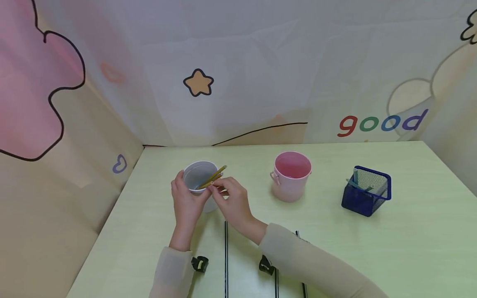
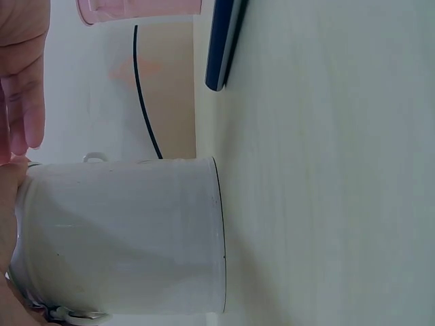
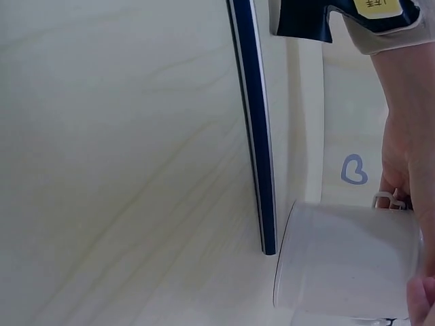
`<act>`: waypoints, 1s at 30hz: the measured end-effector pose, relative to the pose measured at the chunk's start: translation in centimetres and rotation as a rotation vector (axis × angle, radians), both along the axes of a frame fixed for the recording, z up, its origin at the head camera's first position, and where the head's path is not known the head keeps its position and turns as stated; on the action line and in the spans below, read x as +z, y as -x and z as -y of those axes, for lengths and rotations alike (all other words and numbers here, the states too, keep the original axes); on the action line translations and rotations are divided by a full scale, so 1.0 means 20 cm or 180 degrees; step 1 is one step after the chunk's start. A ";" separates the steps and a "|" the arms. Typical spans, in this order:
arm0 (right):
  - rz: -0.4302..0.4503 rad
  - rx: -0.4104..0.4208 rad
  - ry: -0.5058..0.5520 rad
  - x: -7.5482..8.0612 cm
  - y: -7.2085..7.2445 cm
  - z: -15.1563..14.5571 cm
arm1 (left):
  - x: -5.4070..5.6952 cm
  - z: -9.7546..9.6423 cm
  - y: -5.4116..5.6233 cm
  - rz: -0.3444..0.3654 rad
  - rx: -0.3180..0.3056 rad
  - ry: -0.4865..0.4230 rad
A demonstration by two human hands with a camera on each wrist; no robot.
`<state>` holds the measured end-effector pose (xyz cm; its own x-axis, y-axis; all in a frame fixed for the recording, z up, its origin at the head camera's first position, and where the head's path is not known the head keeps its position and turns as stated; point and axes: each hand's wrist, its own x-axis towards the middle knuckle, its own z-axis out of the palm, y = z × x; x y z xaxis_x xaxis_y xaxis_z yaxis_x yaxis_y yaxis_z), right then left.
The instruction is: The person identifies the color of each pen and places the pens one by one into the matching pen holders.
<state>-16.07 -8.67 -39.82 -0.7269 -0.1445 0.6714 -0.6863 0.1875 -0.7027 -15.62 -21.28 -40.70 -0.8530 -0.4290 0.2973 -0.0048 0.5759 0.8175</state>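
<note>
A white bucket (image 1: pixel 210 205) stands on the table at left of centre, its open top facing up. My left hand (image 1: pixel 187 205) grips its rim, fingers at the left side and thumb at the front. Several thin yellow sticks (image 1: pixel 216 176) lean out of the bucket over its right rim. My right hand (image 1: pixel 234 203) pinches the end of one yellow stick between thumb and forefinger, close to the left thumb. In the left wrist view the bucket wall (image 2: pixel 122 238) shows sideways. The right wrist view also shows the bucket (image 3: pixel 350 258); the sticks are hidden in both wrist views.
A pink bucket (image 1: pixel 288 190) stands right of the white one. Farther right, a blue mesh basket (image 1: pixel 358 200) holds several light blue sticks. Dark strips (image 1: pixel 226 256) lie along the table front, partly under the right sleeve (image 1: pixel 309 252). A printed curtain (image 1: pixel 238 54) hangs behind.
</note>
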 end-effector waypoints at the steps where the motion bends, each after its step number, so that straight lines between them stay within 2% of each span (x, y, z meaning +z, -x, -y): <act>1: -0.0003 -0.0005 0.0001 0.00 0.00 0.00 | 0.00 0.00 0.00 -0.0001 -0.0004 0.0000; 19: -0.0024 -0.0126 -0.0108 0.01 -0.01 -0.06 | 0.02 0.00 0.00 0.0180 -0.0033 -0.0053; 24: 0.0021 -0.0164 -0.0107 0.02 -0.01 -0.07 | 0.03 0.00 0.00 0.0252 -0.0043 -0.0011; 30: -0.0049 -0.0177 -0.0067 0.03 -0.01 -0.10 | 0.04 -0.01 0.00 0.0298 0.0016 0.0082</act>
<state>-15.87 -6.71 -39.30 -0.7239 -0.1183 0.6797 -0.6850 0.2403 -0.6877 -15.70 -21.10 -39.94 -0.8755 -0.4265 0.2272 -0.0834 0.5965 0.7983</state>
